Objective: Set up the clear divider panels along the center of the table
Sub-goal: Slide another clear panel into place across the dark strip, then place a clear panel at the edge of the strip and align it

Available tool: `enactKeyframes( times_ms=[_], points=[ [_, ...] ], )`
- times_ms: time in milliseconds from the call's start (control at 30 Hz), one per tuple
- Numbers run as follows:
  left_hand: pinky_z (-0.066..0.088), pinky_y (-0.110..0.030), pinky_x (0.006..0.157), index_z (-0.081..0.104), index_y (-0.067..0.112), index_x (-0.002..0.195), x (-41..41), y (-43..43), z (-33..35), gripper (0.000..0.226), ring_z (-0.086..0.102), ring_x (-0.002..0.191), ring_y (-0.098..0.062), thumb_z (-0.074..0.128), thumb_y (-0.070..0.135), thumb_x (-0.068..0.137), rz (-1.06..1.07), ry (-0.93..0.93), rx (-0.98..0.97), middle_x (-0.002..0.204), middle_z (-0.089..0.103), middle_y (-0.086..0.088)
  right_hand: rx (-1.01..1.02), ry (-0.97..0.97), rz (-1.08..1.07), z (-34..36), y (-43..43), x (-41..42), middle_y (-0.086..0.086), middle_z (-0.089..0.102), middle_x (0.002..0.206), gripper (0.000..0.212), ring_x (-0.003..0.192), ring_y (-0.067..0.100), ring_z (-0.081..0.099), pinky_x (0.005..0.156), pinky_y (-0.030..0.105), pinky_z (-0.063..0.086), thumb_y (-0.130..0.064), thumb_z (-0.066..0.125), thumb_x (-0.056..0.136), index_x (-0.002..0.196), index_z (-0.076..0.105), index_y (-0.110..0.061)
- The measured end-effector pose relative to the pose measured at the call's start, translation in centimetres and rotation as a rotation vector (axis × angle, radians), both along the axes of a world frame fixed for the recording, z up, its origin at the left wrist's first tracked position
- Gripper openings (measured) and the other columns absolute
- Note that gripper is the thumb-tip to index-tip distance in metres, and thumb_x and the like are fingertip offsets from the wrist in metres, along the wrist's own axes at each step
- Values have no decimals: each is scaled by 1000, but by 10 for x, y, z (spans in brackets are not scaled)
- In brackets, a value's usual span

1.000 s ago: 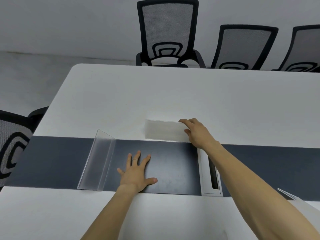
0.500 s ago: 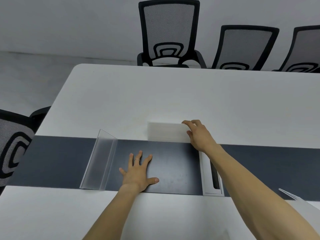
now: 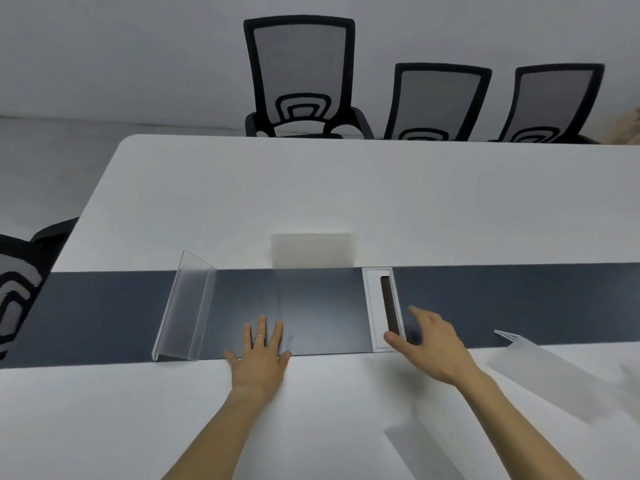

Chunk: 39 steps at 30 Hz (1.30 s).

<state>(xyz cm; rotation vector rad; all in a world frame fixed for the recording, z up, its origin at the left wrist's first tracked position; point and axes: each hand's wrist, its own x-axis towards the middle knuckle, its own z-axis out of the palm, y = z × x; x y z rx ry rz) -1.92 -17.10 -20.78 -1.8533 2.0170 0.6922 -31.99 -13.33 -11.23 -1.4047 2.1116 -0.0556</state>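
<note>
A clear divider panel (image 3: 188,306) stands across the dark centre strip (image 3: 104,313) of the white table (image 3: 346,188), left of my hands. A second clear panel (image 3: 313,251) stands upright at the strip's far edge, with no hand on it. My left hand (image 3: 259,355) lies flat on the strip's near edge, fingers spread, a ring on one finger. My right hand (image 3: 433,344) hovers open beside the cable slot (image 3: 384,308), holding nothing. Another clear panel (image 3: 554,372) lies on the table at the right, apart from my right hand.
Three black mesh chairs (image 3: 301,81) stand along the table's far side, and one more chair (image 3: 17,289) at the left end. A flat clear sheet (image 3: 422,448) lies near my right forearm on the near white surface.
My right hand has let go of the far panel's right end and drawn back toward me, to the right of the cable slot. My left hand slid slightly nearer. The view shifted.
</note>
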Motion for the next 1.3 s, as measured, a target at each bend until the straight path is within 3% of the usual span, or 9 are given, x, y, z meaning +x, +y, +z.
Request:
enactKeyframes(
  times_ms=[100,200,300,533,633,767,933,1067,1300],
  points=[
    [10,-65,112,-11,36,149,12,25,-1,64,-16,147,-27,24,53,99,-44,-10,-12,160,-18,3,420,0,-14,-1,66,-9,6,34,151,118,134,28,42,104,42,41,-83,63,58,149,23,-20],
    [8,-62,115,-11,32,150,17,49,3,69,-18,146,-26,28,53,98,-68,-22,18,160,-20,2,626,72,104,-5,112,-3,3,51,128,93,115,24,55,86,36,48,-63,71,64,138,34,-19],
    [5,-59,116,-7,29,151,18,68,9,74,-14,147,-27,35,53,95,-78,-15,70,160,-18,0,522,190,264,-8,124,22,1,55,122,59,108,24,57,77,34,46,-40,59,83,135,38,-23],
    [11,-53,118,1,36,151,25,87,28,89,8,148,-22,60,36,84,-60,144,169,162,7,2,130,123,501,-19,77,105,-2,52,141,51,120,28,51,96,41,42,-30,53,93,142,39,-29],
    [28,-48,114,-4,38,149,34,89,36,103,29,140,-20,68,36,75,23,261,107,155,26,3,-14,40,524,-18,56,126,-3,44,150,62,131,26,43,107,41,36,-37,60,91,146,33,-31],
    [48,-41,94,15,34,148,42,82,37,78,53,119,-22,62,47,86,149,332,-23,136,53,3,-42,159,400,-20,54,111,0,31,156,67,141,26,30,113,42,29,-47,64,85,144,35,-34],
    [46,-35,84,11,44,147,37,81,39,66,60,110,-20,51,42,95,219,436,-69,124,62,9,5,49,182,-34,68,86,1,42,147,52,116,30,56,94,39,48,-43,60,91,139,44,-30],
    [49,-35,80,30,41,140,29,81,41,44,61,97,-22,45,37,99,236,402,-139,116,65,6,-68,-23,173,-39,63,84,-2,45,144,48,114,27,58,94,37,48,-36,62,92,138,48,-28],
    [50,-36,75,29,36,141,29,73,38,42,64,94,-27,40,38,101,210,316,-162,115,67,7,-51,-50,210,-41,49,82,-3,45,143,48,111,25,59,92,37,49,-37,62,92,136,47,-30]
  ],
)
